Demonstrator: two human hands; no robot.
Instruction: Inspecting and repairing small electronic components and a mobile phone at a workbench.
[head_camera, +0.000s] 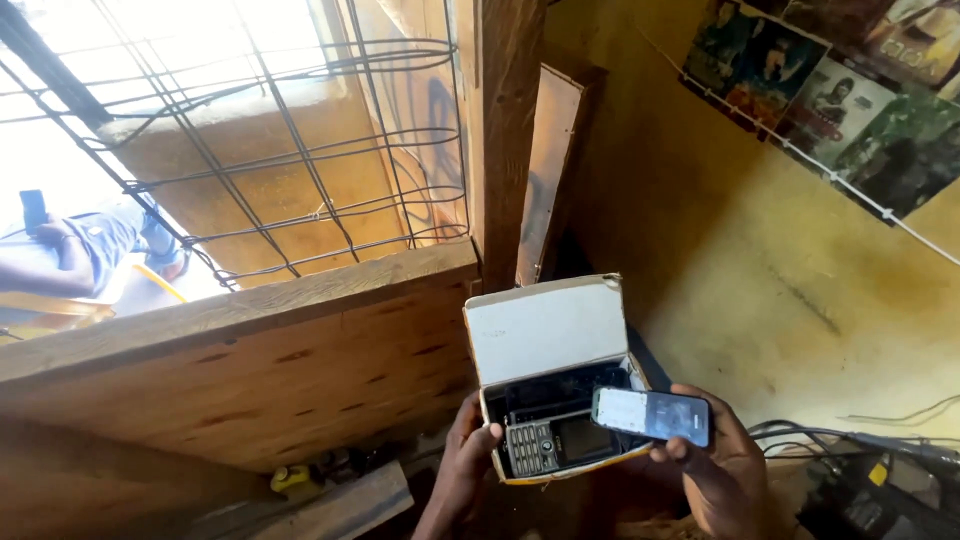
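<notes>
Yellow plaster wall (720, 260) fills the right side, with a row of posters (850, 90) strung along its top; a wooden board (250, 370) slopes across the left under a wire grille (300, 150), and through the grille another person sits outside holding up a phone. Below these, a small cardboard box (545, 330) stands with its white lid flap tipped back. The left hand (465, 465) grips the box at its lower left corner, fingers closed on the edge. Inside lies a dark keypad phone (550, 445), flat and face up. The right hand (715, 465) holds a slim phone (652, 415) by its lower edge, fingers clamped on it, just over the box's right rim and partly overlapping the opening. Judging by this, the box is already open and one phone sits in it; the slim phone is neither fully in nor clear of the box. Tangled cables (850, 450) lie at the far right.
</notes>
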